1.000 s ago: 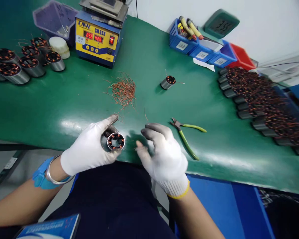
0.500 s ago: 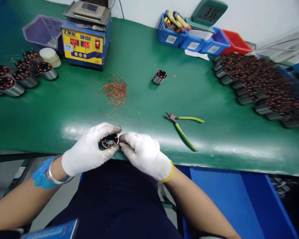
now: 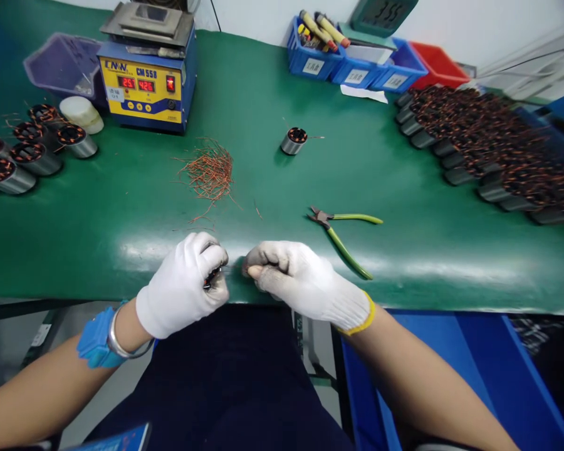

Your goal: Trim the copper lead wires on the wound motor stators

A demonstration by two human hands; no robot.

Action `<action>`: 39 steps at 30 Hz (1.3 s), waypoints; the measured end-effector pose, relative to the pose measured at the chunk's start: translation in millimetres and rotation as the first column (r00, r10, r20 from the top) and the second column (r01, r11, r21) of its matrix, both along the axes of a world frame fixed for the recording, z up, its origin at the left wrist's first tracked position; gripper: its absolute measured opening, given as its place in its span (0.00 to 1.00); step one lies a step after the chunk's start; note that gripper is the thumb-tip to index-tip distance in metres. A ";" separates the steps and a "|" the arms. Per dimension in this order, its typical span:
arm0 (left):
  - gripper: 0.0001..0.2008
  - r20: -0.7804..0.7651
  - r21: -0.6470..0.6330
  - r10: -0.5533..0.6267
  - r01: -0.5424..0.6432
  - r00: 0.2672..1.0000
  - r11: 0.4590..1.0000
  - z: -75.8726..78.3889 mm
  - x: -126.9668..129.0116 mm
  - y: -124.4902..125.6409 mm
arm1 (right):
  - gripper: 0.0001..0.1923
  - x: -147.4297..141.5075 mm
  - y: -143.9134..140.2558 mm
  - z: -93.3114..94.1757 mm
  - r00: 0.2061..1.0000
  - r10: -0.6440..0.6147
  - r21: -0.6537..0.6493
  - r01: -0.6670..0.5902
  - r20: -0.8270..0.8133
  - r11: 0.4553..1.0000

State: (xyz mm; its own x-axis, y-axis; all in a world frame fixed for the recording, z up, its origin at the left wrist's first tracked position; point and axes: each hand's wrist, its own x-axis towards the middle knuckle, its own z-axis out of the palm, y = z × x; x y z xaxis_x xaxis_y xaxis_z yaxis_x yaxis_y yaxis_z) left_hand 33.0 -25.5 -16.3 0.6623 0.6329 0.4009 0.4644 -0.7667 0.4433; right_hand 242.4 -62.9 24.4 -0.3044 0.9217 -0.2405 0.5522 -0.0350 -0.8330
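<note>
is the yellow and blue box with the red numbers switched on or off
On. The yellow and blue box-shaped unit shows two lit red number displays on its front, with a small red light glowing beside them.

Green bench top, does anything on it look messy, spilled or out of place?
A loose heap of cut copper wire scraps lies scattered on the green mat, and one stator sits alone mid-bench, apart from the rows at the left and right.

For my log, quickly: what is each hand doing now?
Left hand: closed around a wound stator.
Right hand: fingers pinched together; what they hold cannot be told.
</note>
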 end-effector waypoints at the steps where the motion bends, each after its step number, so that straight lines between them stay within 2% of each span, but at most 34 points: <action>1: 0.08 0.003 0.007 0.003 -0.003 1.000 1.000 -0.1 0.5 -0.4 | 0.09 3.4 1.3 1.2 0.999 -0.034 0.057 0.035 -0.012 0.998; 3: 0.09 0.011 0.013 0.005 -0.005 1.000 1.000 0.3 1.2 -0.8 | 0.12 9.0 5.7 4.4 0.992 -0.123 0.242 0.127 -0.034 0.962; 4: 0.09 0.016 0.016 0.007 -0.007 1.000 1.000 0.7 1.4 -0.8 | 0.16 10.1 8.8 6.6 0.988 -0.154 0.304 0.156 -0.031 0.940; 5: 0.09 0.021 0.020 0.008 -0.008 1.000 1.000 1.1 1.5 -0.7 | 0.21 9.6 12.2 9.0 0.986 -0.164 0.313 0.159 -0.012 0.936; 6: 0.08 0.023 0.024 0.004 -0.005 1.000 1.000 1.5 1.5 -0.6 | 0.26 7.4 16.0 11.6 0.989 -0.144 0.256 0.132 0.032 0.958; 8: 0.04 0.022 0.024 -0.008 0.008 1.000 1.000 2.1 1.4 -0.2 | 0.24 -1.4 23.4 15.5 0.990 -0.013 -0.011 0.015 0.143 1.000; 10: 0.02 0.014 0.006 -0.010 0.010 1.000 1.000 2.7 1.5 -0.2 | 0.16 -13.0 29.5 16.0 0.979 0.142 -0.262 -0.100 0.143 0.960; 12: 0.03 -0.001 -0.023 0.018 -0.018 1.000 1.000 2.9 1.7 -1.0 | 0.13 -22.6 32.5 12.1 0.984 0.175 -0.399 -0.154 0.017 0.904; 15: 0.08 0.004 -0.100 0.073 -0.073 0.997 0.992 2.5 0.1 -3.6 | 0.12 -28.3 29.8 0.9 0.990 0.052 -0.447 -0.106 -0.130 0.888; 17: 0.17 0.041 -0.206 0.077 -0.067 0.996 0.976 1.4 -3.6 -4.7 | 0.11 -26.7 24.4 -7.0 0.992 0.030 -0.367 -0.074 -0.124 0.927; 19: 0.28 0.157 -0.363 0.075 -0.013 0.985 0.932 0.6 -9.5 -4.2 | 0.12 -22.9 17.8 -12.6 0.990 0.048 -0.236 -0.078 -0.131 0.969; 20: 0.31 0.254 -0.447 0.103 0.023 0.962 0.894 0.9 -12.9 -3.2 | 0.12 -20.8 14.5 -14.1 0.987 0.053 -0.178 -0.081 -0.152 0.981; 22: 0.29 0.441 -0.605 0.223 0.104 0.869 0.789 4.4 -19.1 -0.3 | 0.13 -17.0 8.5 -13.9 0.977 0.050 -0.092 -0.070 -0.206 0.993; 23: 0.27 0.478 -0.680 0.288 0.143 0.830 0.719 8.0 -21.6 1.0 | 0.13 -15.6 5.9 -12.3 0.970 0.053 -0.049 -0.067 -0.236 0.997; 24: 0.25 0.457 -0.757 0.323 0.172 0.829 0.631 12.8 -23.3 2.1 | 0.14 -14.6 3.5 -9.8 0.963 0.066 -0.005 -0.069 -0.263 0.998; 25: 0.24 0.390 -0.831 0.305 0.189 0.869 0.524 18.5 -24.3 2.6 | 0.14 -14.0 1.2 -7.0 0.955 0.083 0.040 -0.075 -0.285 0.996; 27: 0.20 0.223 -0.933 0.165 0.161 0.961 0.322 30.6 -24.1 2.4 | 0.15 -14.1 -3.4 -1.7 0.939 0.110 0.085 -0.087 -0.327 0.993; 28: 0.19 0.172 -0.955 0.106 0.140 0.979 0.261 35.9 -23.4 1.7 | 0.15 -14.6 -5.9 -0.1 0.926 0.109 0.067 -0.091 -0.361 0.994; 29: 0.19 0.158 -0.961 0.084 0.134 0.984 0.240 40.2 -22.7 1.0 | 0.15 -15.4 -8.4 0.6 0.908 0.092 0.022 -0.091 -0.408 0.996; 30: 0.21 0.176 -0.955 0.093 0.146 0.980 0.260 43.3 -22.4 0.4 | 0.14 -16.3 -10.9 0.0 0.885 0.062 -0.039 -0.090 -0.462 0.995; 31: 0.23 0.215 -0.933 0.119 0.167 0.969 0.318 45.4 -22.7 0.0 | 0.14 -17.4 -13.4 -1.6 0.852 0.027 -0.099 -0.092 -0.523 0.991; 32: 0.25 0.256 -0.898 0.127 0.187 0.958 0.399 47.1 -23.7 -0.2 | 0.14 -18.4 -15.7 -4.2 0.815 -0.013 -0.153 -0.094 -0.579 0.984; 33: 0.25 0.293 -0.846 0.088 0.215 0.952 0.488 48.9 -25.4 -0.3 | 0.15 -19.5 -17.8 -7.5 0.780 -0.054 -0.200 -0.092 -0.624 0.975; 36: 0.19 0.300 -0.578 -0.207 0.350 0.931 0.737 58.3 -32.2 -1.9 | 0.18 -22.5 -22.0 -17.9 0.696 -0.146 -0.278 -0.080 -0.703 0.957; 37: 0.16 0.271 -0.451 -0.319 0.412 0.908 0.792 62.7 -34.0 -3.4 | 0.20 -23.2 -22.8 -20.4 0.671 -0.163 -0.287 -0.078 -0.724 0.955; 39: 0.10 0.212 -0.220 -0.455 0.496 0.865 0.840 70.7 -35.8 -7.1 | 0.21 -23.4 -23.5 -21.7 0.635 -0.180 -0.290 -0.072 -0.751 0.954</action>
